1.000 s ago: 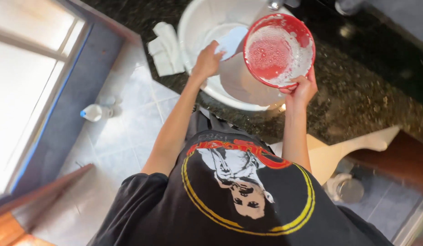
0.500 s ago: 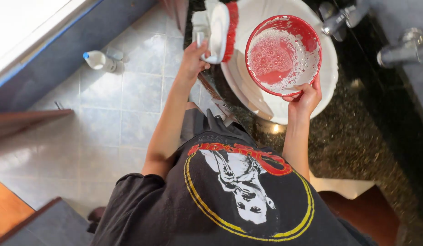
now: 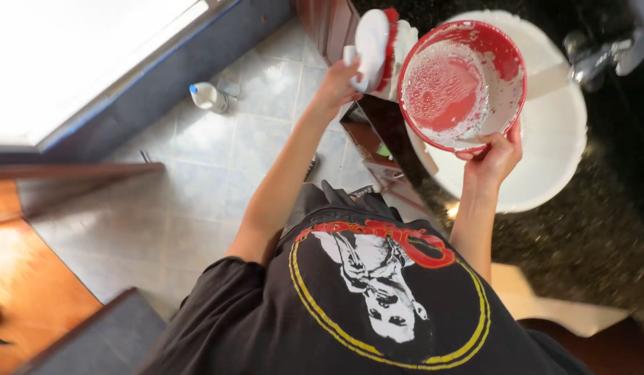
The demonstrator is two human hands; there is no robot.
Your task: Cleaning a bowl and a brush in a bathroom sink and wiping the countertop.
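Observation:
My right hand (image 3: 494, 157) grips the near rim of a red bowl (image 3: 463, 83) holding soapy foam, tilted over a white round sink basin (image 3: 552, 160). My left hand (image 3: 338, 86) holds a white scrub brush with red bristles (image 3: 375, 48) upright, just left of the bowl and not touching it. Both arms reach forward over my black printed shirt.
A dark speckled stone counter (image 3: 586, 243) surrounds the basin, with a metal tap (image 3: 591, 58) at the upper right. A white bottle with a blue cap (image 3: 207, 96) stands on the pale tiled floor by a bright window. Wooden cabinet fronts (image 3: 374, 153) lie below the counter.
My left hand dropped a pale cloth in the basin, picked up the brush and carried it to the bowl's left. The view swung right. The bowl stayed in my right hand.

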